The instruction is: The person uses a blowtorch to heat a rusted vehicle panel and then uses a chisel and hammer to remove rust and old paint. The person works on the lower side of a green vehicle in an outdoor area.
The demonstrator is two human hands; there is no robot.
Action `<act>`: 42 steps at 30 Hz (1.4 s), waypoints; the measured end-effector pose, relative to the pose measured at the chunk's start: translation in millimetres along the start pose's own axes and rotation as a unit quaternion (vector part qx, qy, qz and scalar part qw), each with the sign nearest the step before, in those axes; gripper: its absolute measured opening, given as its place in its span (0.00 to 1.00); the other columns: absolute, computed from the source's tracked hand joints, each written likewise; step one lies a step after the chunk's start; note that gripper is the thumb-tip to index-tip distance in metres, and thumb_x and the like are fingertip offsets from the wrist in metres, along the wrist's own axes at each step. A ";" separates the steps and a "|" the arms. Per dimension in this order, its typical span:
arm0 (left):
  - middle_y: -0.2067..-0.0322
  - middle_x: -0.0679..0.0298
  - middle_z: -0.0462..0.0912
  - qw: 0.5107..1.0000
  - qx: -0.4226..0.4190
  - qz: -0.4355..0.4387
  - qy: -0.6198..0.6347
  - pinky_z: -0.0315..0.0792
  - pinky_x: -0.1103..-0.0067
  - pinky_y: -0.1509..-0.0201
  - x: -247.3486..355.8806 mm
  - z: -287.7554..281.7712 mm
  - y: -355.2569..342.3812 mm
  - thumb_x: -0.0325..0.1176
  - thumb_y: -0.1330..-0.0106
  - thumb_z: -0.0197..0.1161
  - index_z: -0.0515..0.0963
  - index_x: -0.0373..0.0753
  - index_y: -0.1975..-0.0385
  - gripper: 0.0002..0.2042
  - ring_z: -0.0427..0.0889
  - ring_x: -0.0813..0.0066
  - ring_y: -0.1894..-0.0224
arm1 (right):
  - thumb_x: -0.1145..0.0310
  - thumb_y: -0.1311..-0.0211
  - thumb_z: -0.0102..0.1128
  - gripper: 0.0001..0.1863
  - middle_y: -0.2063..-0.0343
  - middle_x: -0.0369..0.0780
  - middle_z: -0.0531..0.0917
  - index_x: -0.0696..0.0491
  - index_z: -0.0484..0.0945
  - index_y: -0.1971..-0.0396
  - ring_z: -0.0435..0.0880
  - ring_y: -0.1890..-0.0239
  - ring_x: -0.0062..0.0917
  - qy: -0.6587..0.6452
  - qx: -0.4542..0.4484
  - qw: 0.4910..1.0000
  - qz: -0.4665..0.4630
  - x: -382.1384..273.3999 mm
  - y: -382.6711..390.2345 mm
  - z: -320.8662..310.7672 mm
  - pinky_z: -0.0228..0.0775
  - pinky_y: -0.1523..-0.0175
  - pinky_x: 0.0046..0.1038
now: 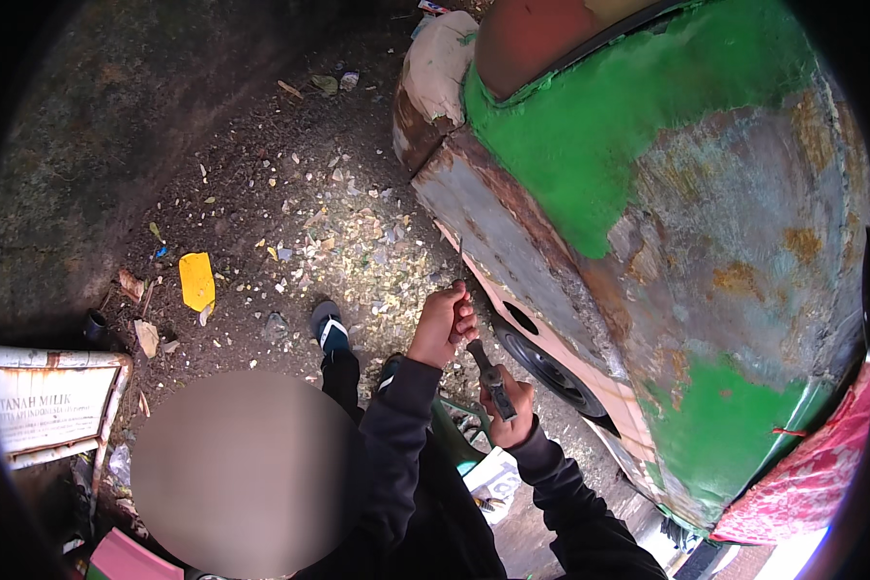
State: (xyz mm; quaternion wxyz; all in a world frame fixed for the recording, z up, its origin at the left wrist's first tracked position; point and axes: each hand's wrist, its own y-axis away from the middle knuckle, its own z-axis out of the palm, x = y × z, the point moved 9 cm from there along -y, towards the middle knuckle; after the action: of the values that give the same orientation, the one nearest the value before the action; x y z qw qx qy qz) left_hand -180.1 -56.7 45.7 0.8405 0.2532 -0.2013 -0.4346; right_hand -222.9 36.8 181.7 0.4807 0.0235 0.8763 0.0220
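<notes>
My left hand [445, 324] is closed round a thin dark metal rod [460, 249]. The rod sticks up from the fist toward the lower edge of the car body [512, 246]; contact cannot be made out. Just below and to the right, my right hand [518, 406] grips a hammer [494, 382], its dark head pointing toward the left hand. The handle is mostly hidden by the fingers. Bare grey metal, rust and patches of green paint cover the car body. Below its sill sits a black wheel [556, 372].
Pale chips [348, 237] litter the dark ground, with a yellow piece [197, 281] at left. A rusty-framed white sign [53, 401] stands at the left edge. A green stool [454, 435] lies beneath my arms. Pink-red patterned cloth [797, 474] hangs at lower right.
</notes>
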 end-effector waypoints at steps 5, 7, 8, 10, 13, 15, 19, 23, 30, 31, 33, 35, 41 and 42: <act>0.84 0.74 0.63 1.000 0.003 -0.008 0.016 0.59 0.80 0.81 1.6 -4.2 -7.1 0.34 0.28 0.49 0.67 0.44 0.70 0.07 0.59 0.83 0.86 | 0.43 0.32 0.35 0.29 0.87 0.36 0.68 0.56 0.70 0.74 0.71 0.89 0.24 -0.002 0.036 0.999 0.012 -1.6 -4.2 -5.4 0.59 0.81 0.25; 0.84 0.72 0.63 1.000 -0.008 -0.007 0.002 0.61 0.77 0.81 0.6 -3.8 -10.7 0.35 0.27 0.49 0.66 0.44 0.69 0.07 0.60 0.81 0.86 | 0.56 0.36 0.41 0.19 0.86 0.41 0.72 0.60 0.70 0.66 0.74 0.87 0.36 0.011 0.018 1.000 0.013 7.6 0.3 -4.1 0.63 0.79 0.33; 0.83 0.71 0.64 1.000 -0.009 -0.002 0.002 0.63 0.76 0.81 0.3 -3.8 -12.7 0.34 0.27 0.49 0.65 0.44 0.69 0.07 0.61 0.80 0.86 | 0.63 0.39 0.43 0.16 0.85 0.44 0.74 0.62 0.71 0.62 0.75 0.86 0.42 0.017 0.010 1.000 0.013 11.1 1.9 -3.3 0.65 0.78 0.37; 0.82 0.69 0.66 1.000 -0.011 0.011 0.000 0.65 0.75 0.80 -1.2 -3.0 -17.0 0.33 0.28 0.49 0.65 0.45 0.69 0.06 0.63 0.78 0.85 | 0.61 0.38 0.43 0.16 0.85 0.44 0.73 0.61 0.71 0.64 0.75 0.86 0.41 0.005 0.009 1.000 0.024 14.0 -0.1 -1.1 0.64 0.78 0.37; 0.80 0.67 0.68 1.000 0.004 0.010 0.015 0.67 0.72 0.79 -6.5 -2.1 -23.6 0.32 0.30 0.50 0.65 0.45 0.68 0.04 0.66 0.75 0.84 | 0.58 0.36 0.43 0.17 0.85 0.44 0.72 0.59 0.71 0.68 0.73 0.87 0.40 -0.024 0.018 0.999 0.025 14.5 -2.4 -1.5 0.63 0.79 0.34; 0.79 0.66 0.68 1.000 0.009 0.018 0.013 0.68 0.73 0.78 -9.3 1.1 -24.3 0.32 0.28 0.49 0.65 0.45 0.66 0.03 0.65 0.75 0.83 | 0.51 0.35 0.41 0.22 0.86 0.41 0.69 0.57 0.69 0.74 0.72 0.87 0.35 -0.034 0.042 0.997 0.048 25.2 2.4 -4.7 0.61 0.79 0.29; 0.78 0.65 0.68 0.998 0.056 0.037 -0.010 0.68 0.73 0.79 -12.9 -0.6 -26.1 0.30 0.28 0.50 0.66 0.45 0.64 0.02 0.66 0.76 0.82 | 0.42 0.36 0.39 0.28 0.89 0.36 0.68 0.55 0.70 0.75 0.72 0.87 0.24 -0.082 0.093 0.986 0.112 51.5 10.0 -10.7 0.61 0.79 0.26; 0.77 0.65 0.69 0.989 0.104 0.084 -0.058 0.67 0.75 0.81 -10.1 -13.6 -25.7 0.28 0.29 0.51 0.66 0.44 0.65 0.03 0.67 0.76 0.82 | 0.40 0.36 0.38 0.30 0.89 0.36 0.68 0.55 0.70 0.74 0.72 0.87 0.23 -0.089 0.097 0.984 0.116 70.4 9.8 -5.6 0.61 0.78 0.26; 0.78 0.66 0.70 0.990 0.111 0.090 -0.009 0.69 0.74 0.80 -19.1 -7.1 -38.0 0.25 0.31 0.53 0.64 0.45 0.66 0.06 0.68 0.76 0.84 | 0.42 0.40 0.47 0.27 0.87 0.32 0.64 0.56 0.71 0.74 0.60 0.86 0.17 -0.318 0.177 0.914 0.181 111.5 28.2 8.3 0.49 0.79 0.21; 0.77 0.66 0.71 0.991 0.105 0.084 0.004 0.70 0.73 0.78 -22.4 -3.8 -40.7 0.25 0.31 0.53 0.65 0.44 0.66 0.06 0.69 0.76 0.82 | 0.43 0.41 0.49 0.26 0.85 0.32 0.65 0.56 0.71 0.74 0.60 0.85 0.16 -0.349 0.197 0.896 0.192 117.7 31.4 9.7 0.48 0.78 0.20; 0.76 0.67 0.70 0.994 0.052 0.076 0.055 0.71 0.72 0.72 -27.9 3.1 -48.1 0.28 0.29 0.54 0.66 0.44 0.68 0.05 0.69 0.76 0.79 | 0.49 0.44 0.56 0.21 0.81 0.33 0.67 0.55 0.70 0.70 0.61 0.81 0.13 -0.445 0.230 0.846 0.181 125.3 38.2 13.4 0.48 0.75 0.17; 0.76 0.68 0.68 0.993 0.012 0.064 0.099 0.71 0.71 0.69 -32.8 1.5 -55.4 0.30 0.28 0.55 0.66 0.44 0.68 0.06 0.68 0.76 0.79 | 0.51 0.47 0.60 0.21 0.81 0.32 0.66 0.54 0.68 0.68 0.61 0.81 0.12 -0.518 0.244 0.801 0.175 129.6 44.2 17.5 0.49 0.75 0.17; 0.77 0.70 0.65 0.996 -0.038 0.003 0.080 0.69 0.71 0.68 -46.6 19.0 -51.2 0.39 0.24 0.48 0.67 0.45 0.69 0.10 0.69 0.76 0.73 | 0.66 0.33 0.52 0.08 0.86 0.30 0.63 0.54 0.66 0.66 0.58 0.86 0.12 -0.331 0.409 0.843 0.111 102.3 61.5 -7.5 0.47 0.80 0.19; 0.77 0.70 0.65 0.997 -0.036 0.001 0.074 0.68 0.70 0.69 -46.4 19.8 -50.3 0.39 0.24 0.47 0.66 0.46 0.70 0.10 0.70 0.76 0.73 | 0.66 0.32 0.53 0.09 0.87 0.29 0.61 0.52 0.65 0.71 0.56 0.87 0.11 -0.325 0.435 0.829 0.131 104.6 60.7 -5.9 0.46 0.82 0.19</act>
State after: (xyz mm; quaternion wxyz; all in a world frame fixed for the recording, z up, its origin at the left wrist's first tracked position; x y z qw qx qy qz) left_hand -247.9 -47.8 25.7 0.8621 0.2545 -0.1231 -0.4206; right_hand -282.8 103.9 100.6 0.6702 0.3507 0.5771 -0.3078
